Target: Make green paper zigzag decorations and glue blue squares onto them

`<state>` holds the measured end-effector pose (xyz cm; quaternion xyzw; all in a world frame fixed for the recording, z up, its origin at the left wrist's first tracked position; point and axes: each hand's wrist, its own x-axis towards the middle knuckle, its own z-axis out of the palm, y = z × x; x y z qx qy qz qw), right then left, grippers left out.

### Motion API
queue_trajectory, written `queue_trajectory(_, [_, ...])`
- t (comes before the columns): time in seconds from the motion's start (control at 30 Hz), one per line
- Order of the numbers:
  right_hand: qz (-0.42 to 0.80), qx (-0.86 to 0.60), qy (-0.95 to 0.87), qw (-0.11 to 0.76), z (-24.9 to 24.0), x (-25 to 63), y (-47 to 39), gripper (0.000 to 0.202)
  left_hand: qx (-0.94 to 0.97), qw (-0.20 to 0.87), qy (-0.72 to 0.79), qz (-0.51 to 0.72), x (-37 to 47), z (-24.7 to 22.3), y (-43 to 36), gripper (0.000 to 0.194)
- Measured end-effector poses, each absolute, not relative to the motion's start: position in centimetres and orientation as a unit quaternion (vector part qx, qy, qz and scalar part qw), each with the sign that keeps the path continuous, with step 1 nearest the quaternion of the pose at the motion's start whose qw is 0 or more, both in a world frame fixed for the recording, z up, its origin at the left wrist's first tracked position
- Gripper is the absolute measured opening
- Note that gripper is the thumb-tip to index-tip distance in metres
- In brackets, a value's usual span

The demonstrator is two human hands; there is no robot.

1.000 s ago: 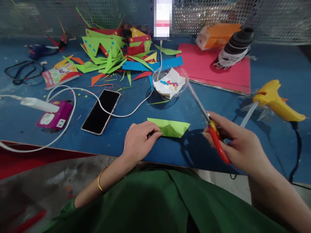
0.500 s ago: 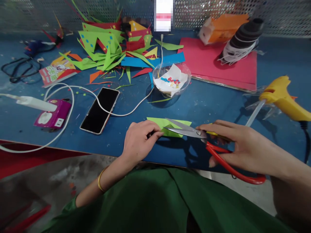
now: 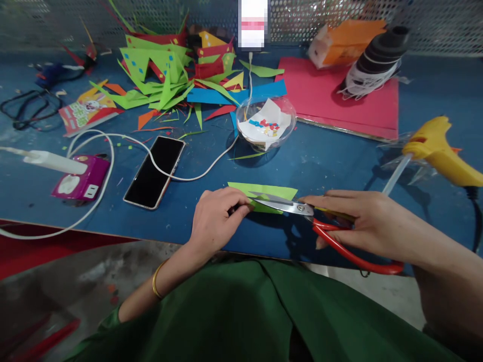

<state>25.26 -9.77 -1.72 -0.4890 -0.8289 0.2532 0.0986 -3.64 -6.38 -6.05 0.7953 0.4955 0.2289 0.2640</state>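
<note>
The left hand point(image 3: 217, 218) pinched the left end of the green paper strip point(image 3: 279, 191), which lay near the table's point(image 3: 339, 156) front edge. The right hand point(image 3: 372, 221) was closed around the handles of the scissors point(image 3: 301, 207). Cutting seemed unfinished (whether the 2 blades had bitten, I couldn't tell); farther back, a dotted green paper piece point(image 3: 134, 59) looked already decorated.

Red-handled scissors point(image 3: 301, 207) point left, blades slightly parted over a lime-green paper strip point(image 3: 274, 190).
</note>
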Motion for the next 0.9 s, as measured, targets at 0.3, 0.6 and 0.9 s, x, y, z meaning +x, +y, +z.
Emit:
queue_trajectory(0.3, [0.221, -0.562, -0.783, 0.153, -2.2, 25.6, -11.1, 0.042, 0.791, 0.267, 0.501, 0.229, -3.5, -5.9, -6.4, 0.014])
queue_trajectory(0.6, [0.004, -0.807, -0.589, 0.038, -3.7, 22.9, -11.3, 0.05, 0.793, 0.261, 0.493, 0.247, -3.6, -6.2, -6.6, 0.01])
queue_trajectory(0.9, [-0.071, -0.703, -0.706, -0.036, -2.1, 21.4, -12.0, 0.035, 0.791, 0.262, 0.491, 0.252, -3.7, -6.2, -6.7, 0.01])
